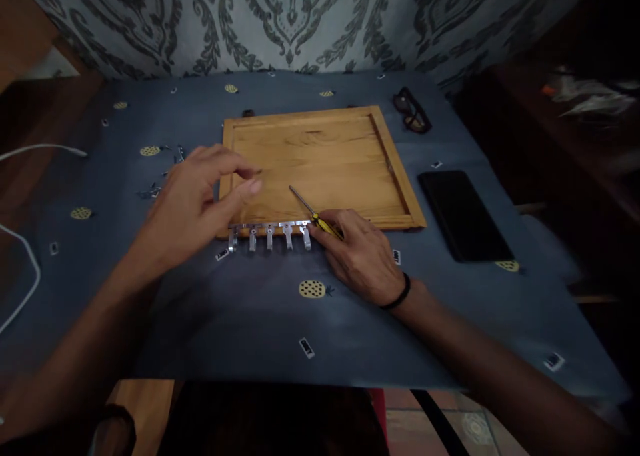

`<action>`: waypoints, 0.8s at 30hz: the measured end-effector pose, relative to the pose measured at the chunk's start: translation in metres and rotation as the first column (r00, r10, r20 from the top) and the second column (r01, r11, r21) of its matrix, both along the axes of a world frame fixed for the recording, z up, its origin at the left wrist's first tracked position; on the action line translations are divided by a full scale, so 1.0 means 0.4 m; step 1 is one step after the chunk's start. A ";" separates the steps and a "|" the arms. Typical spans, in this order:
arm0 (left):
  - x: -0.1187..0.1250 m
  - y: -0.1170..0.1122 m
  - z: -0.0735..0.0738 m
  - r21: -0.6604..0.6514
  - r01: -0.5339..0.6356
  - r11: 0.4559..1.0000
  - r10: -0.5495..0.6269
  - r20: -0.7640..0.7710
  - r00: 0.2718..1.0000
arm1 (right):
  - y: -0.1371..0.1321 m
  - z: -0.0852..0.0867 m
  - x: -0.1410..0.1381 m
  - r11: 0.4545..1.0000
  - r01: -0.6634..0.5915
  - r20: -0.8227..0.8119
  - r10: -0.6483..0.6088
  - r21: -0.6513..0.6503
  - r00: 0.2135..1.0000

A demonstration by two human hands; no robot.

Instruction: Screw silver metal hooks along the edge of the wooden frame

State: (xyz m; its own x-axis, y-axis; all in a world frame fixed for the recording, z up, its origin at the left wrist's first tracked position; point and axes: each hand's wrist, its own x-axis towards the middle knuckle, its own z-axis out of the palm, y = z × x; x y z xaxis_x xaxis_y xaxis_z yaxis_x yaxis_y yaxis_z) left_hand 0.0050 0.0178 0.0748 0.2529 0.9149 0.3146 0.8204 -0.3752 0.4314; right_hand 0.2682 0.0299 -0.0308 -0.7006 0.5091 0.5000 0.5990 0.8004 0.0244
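Wooden tray (310,156): a framed board lying flat on the blue cloth (240,329), its near edge towards the person, which probably keeps that edge in easy reach of both hands.
Metal hook strip (270,237): set along the near edge of the tray, left of its middle, five hooks pointing towards the person; they overhang the edge, perhaps so that they can hang free.
Right hand (363,256): closed around the yellow handle of a screwdriver (314,216), fingertips by the strip's right end, seemingly to steady the strip while keeping the tool ready.
Screwdriver tip: angled up and left over the board, away from the hooks.
Left hand (200,196): raised over the tray's left side, thumb and forefinger near each other; whether they pinch something tiny, I cannot tell.
Small metal pieces (150,191): loosely heaped on the cloth beyond the left hand, likely put there for easy picking.
Phone (467,216) and glasses (413,111): right of the tray, apparently out of the way.
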 end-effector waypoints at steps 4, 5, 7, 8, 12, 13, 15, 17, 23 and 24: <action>-0.031 -0.007 -0.031 -0.096 -0.012 0.995 0.014 0.024 1.000 | 0.000 -0.001 -0.001 1.000 0.006 0.004 -0.006 -0.006 1.000; -0.034 -0.009 -0.042 -0.113 -0.006 0.994 0.008 0.017 1.000 | 0.001 -0.001 -0.001 1.000 0.004 0.009 -0.004 0.002 1.000; -0.036 -0.012 -0.061 -0.122 0.001 0.993 -0.002 -0.003 1.000 | 0.002 0.001 -0.001 1.000 0.001 0.009 -0.001 0.028 1.000; -0.034 -0.013 -0.068 -0.118 0.006 0.993 -0.007 -0.012 1.000 | 0.002 0.002 -0.002 0.999 0.000 0.004 0.000 0.042 1.000; -0.007 -0.016 -0.086 -0.083 0.085 0.993 -0.090 -0.049 0.995 | 0.002 0.004 -0.003 0.999 -0.001 -0.006 0.001 0.054 1.000; 0.006 -0.017 -0.091 -0.084 0.110 0.990 -0.116 -0.073 0.991 | 0.002 0.004 -0.003 0.999 -0.002 -0.002 0.002 0.049 1.000; 0.037 -0.020 -0.102 -0.094 0.141 0.986 -0.154 -0.149 0.977 | 0.001 0.005 -0.003 0.999 0.002 0.008 -0.002 0.036 1.000; 0.071 -0.024 -0.114 -0.110 0.154 0.982 -0.177 -0.245 0.953 | -0.001 0.005 -0.003 1.000 0.012 0.017 -0.012 0.020 1.000; 0.131 -0.030 -0.130 -0.085 0.174 0.981 -0.194 -0.367 0.910 | -0.002 0.006 -0.004 1.000 0.012 0.012 -0.012 0.016 1.000; 0.134 -0.029 -0.131 -0.075 0.174 0.982 -0.189 -0.373 0.908 | -0.002 0.006 -0.004 1.000 0.010 0.009 -0.011 0.016 1.000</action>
